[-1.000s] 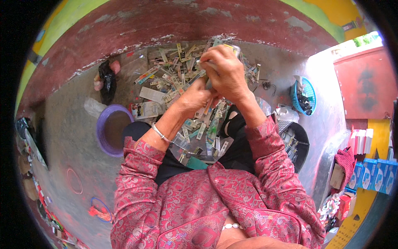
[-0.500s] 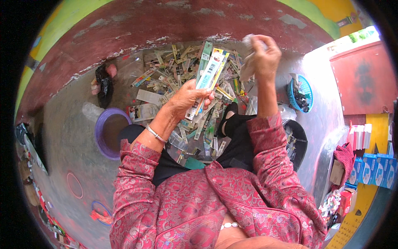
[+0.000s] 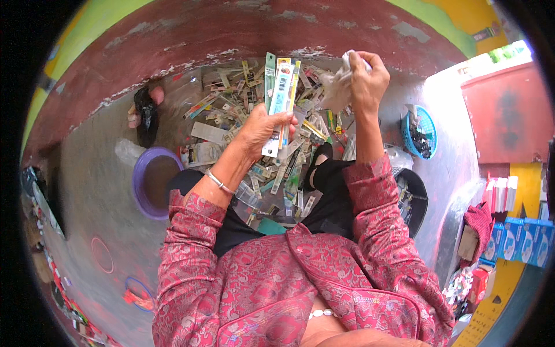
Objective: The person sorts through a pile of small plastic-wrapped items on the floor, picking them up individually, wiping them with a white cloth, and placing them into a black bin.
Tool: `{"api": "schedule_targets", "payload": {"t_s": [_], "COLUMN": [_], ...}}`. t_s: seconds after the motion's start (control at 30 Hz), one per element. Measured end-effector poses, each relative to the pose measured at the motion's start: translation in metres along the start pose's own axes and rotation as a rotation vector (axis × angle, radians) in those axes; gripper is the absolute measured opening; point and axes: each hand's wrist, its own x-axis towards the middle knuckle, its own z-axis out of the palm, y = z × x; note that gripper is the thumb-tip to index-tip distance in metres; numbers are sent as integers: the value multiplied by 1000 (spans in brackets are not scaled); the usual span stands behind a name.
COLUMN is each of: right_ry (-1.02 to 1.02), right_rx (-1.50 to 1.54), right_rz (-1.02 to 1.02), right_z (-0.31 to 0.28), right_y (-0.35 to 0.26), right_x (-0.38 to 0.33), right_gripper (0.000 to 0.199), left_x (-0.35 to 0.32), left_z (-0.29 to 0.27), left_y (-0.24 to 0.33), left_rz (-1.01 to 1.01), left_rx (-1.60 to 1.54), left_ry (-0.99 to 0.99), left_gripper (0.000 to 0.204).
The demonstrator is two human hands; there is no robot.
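Note:
My left hand (image 3: pixel 260 130) is closed round a small fan of long, narrow printed packaging strips (image 3: pixel 282 92), green, pale blue and yellow. They stand nearly upright, their lower ends showing below my fingers. Off to the right, my right hand (image 3: pixel 370 81) is raised and pinches a crumpled whitish cloth (image 3: pixel 337 89), which hangs down on its left side. A gap separates cloth and strips. Beneath both hands a heap of similar strips (image 3: pixel 306 122) covers the floor between my legs and the wall.
A purple basin (image 3: pixel 139 186) stands left of my knee, with a black plastic bag (image 3: pixel 147 118) farther off. To the right are a blue basket (image 3: pixel 430 124) with dark contents and a black tub (image 3: pixel 421 202). Blue boxes (image 3: pixel 529 242) line the far right. A reddish wall (image 3: pixel 289 29) rises behind the heap.
My left hand has turned the strips more upright and shifted them slightly left. The cloth in my right hand has swung outward to the left and shows more fully.

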Motion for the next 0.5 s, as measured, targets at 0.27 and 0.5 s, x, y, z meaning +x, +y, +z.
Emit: {"api": "schedule_targets", "payload": {"t_s": [0.27, 0.5], "right_ry": [-305, -160], "right_rx": [-475, 317], "right_rz": [-657, 288], "right_z": [28, 6], "right_y": [18, 37], "right_x": [-33, 9], "right_gripper": [5, 19], "left_x": [-14, -9], "left_z": [9, 6], "left_y": [-2, 11], "left_rz": [62, 64], "left_rx": [122, -201], "left_ry": [-138, -146], "left_gripper": [23, 34]}}
